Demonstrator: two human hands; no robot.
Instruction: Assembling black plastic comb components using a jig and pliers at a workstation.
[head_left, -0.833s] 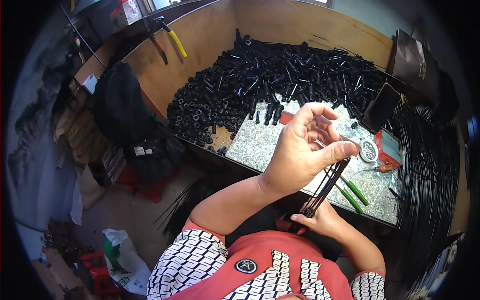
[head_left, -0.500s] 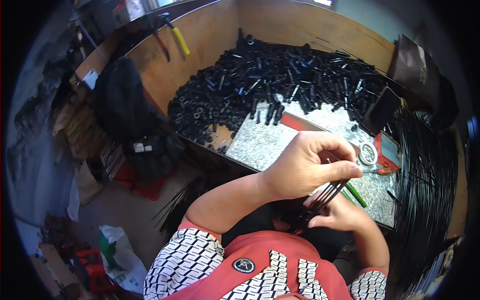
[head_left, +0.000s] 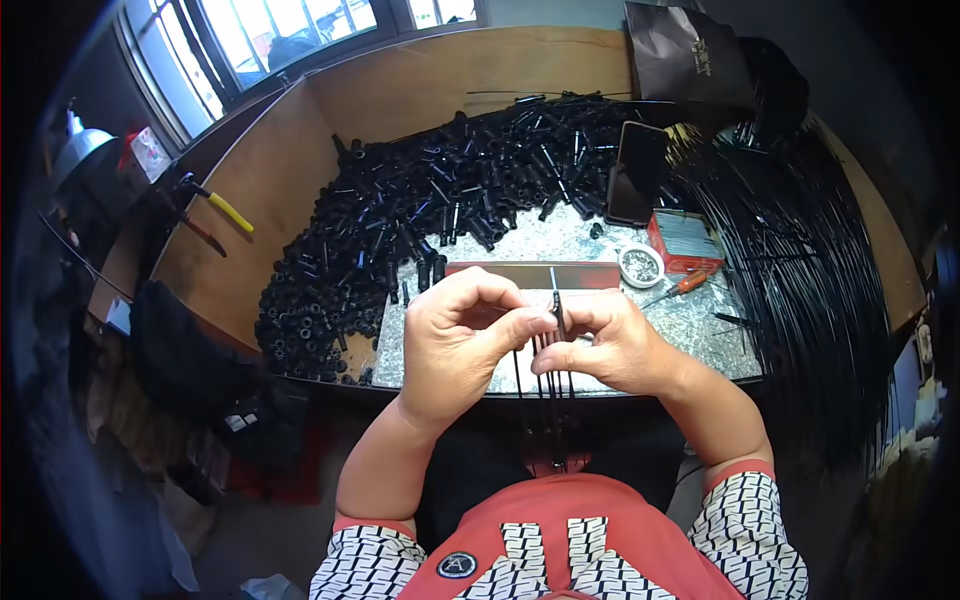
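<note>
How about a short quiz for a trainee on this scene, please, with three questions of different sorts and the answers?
1. True or false: thin black rods run downward from between the left hand and the right hand.

2. What colour is the handle of the screwdriver?
A) green
B) blue
C) orange

3. Fill in the missing word, as the picture shows it: the white round dish stands just to the ____ of the red box.

Key: 1. true; 2. C; 3. left
</note>
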